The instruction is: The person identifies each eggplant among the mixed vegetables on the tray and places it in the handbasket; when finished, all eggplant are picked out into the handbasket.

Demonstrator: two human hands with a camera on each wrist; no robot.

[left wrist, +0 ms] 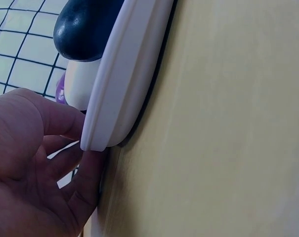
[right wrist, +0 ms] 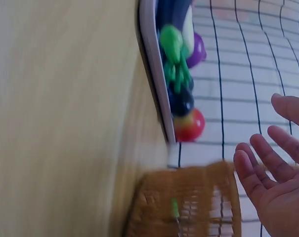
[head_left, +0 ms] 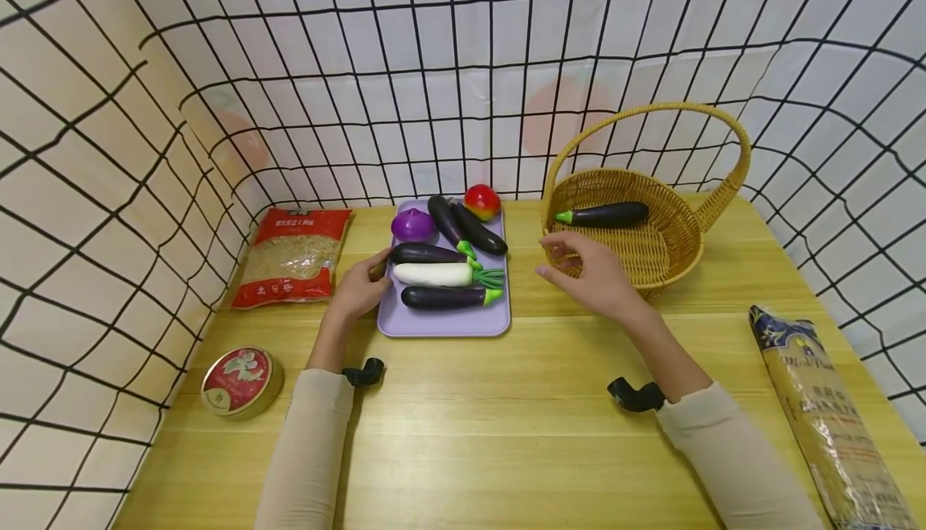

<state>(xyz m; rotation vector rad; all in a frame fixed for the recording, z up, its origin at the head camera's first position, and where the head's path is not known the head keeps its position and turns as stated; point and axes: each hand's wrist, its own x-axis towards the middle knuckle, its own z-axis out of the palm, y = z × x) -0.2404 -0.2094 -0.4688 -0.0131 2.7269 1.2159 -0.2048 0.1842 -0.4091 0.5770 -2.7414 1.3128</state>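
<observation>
Nearest us, two pale sleeves (head_left: 738, 458) are stretching forward over the table (head_left: 492, 433). We are seeing the left hand (head_left: 358, 286) gripping the left edge of the tray (head_left: 443, 326), its fingers bending narrowly round the rim. The right hand (head_left: 599, 274) is hovering between tray and basket (head_left: 651, 255), loosely curved, a wide gap showing between thumb and fingers, and it is holding nothing; we are not managing to tell whether it is touching the basket.

On the tray we are finding the front eggplant (head_left: 441, 297), the radish (head_left: 434, 274) and the middle eggplant (head_left: 425, 253) lying side by side, their long axes running left to right. Their green ends are pointing toward the right hand, which is standing off to the tray's right, well apart from it. Their blunt ends are facing the left hand, the middle eggplant's sitting just beside its fingertips. So we are judging the left hand nearer to the row, the right nearer to the basket, where another eggplant (head_left: 611, 215) is lying crosswise, its green end pointing left.
</observation>
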